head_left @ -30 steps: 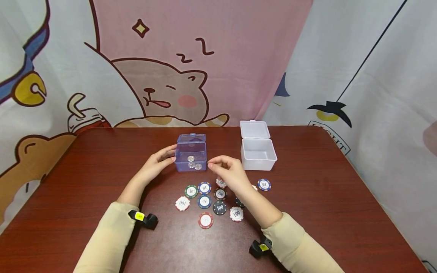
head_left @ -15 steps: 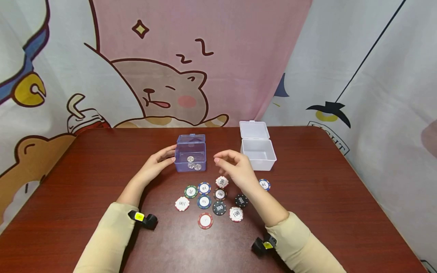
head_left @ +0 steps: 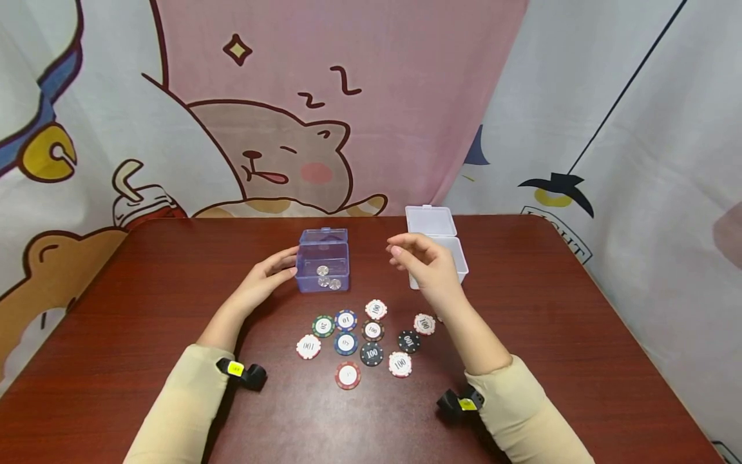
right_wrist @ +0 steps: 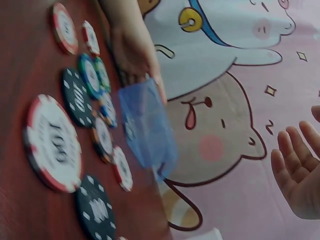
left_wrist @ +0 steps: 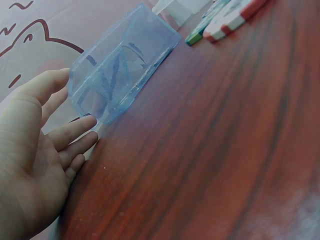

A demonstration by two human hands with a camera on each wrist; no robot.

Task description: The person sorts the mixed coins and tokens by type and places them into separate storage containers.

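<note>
My left hand (head_left: 263, 280) rests its fingertips on the left side of a see-through blue plastic box (head_left: 322, 259); its fingers are fairly straight in the left wrist view. The box's lid is up, and three shiny silvery discs (head_left: 323, 270) lie inside. To the right, my right hand (head_left: 431, 265) is raised in front of a white plastic box (head_left: 458, 251) and hides part of it. Its fingers are loosely bent with nothing visible between them. Closer to me, poker chips lie spread on the table, among them a red one (head_left: 348, 375) and a green one (head_left: 323, 326).
The brown table (head_left: 174, 290) reaches back to a curtain (head_left: 406, 96) with cartoon prints. The white box's lid (head_left: 431, 221) leans back. More chips, such as a black one (head_left: 408, 341) and a red-and-white one (head_left: 424, 324), lie left of my right forearm.
My right hand has moved right and up, away from the blue box to before the white box, uncovering chips on the table. My left hand has stayed at the blue box.
</note>
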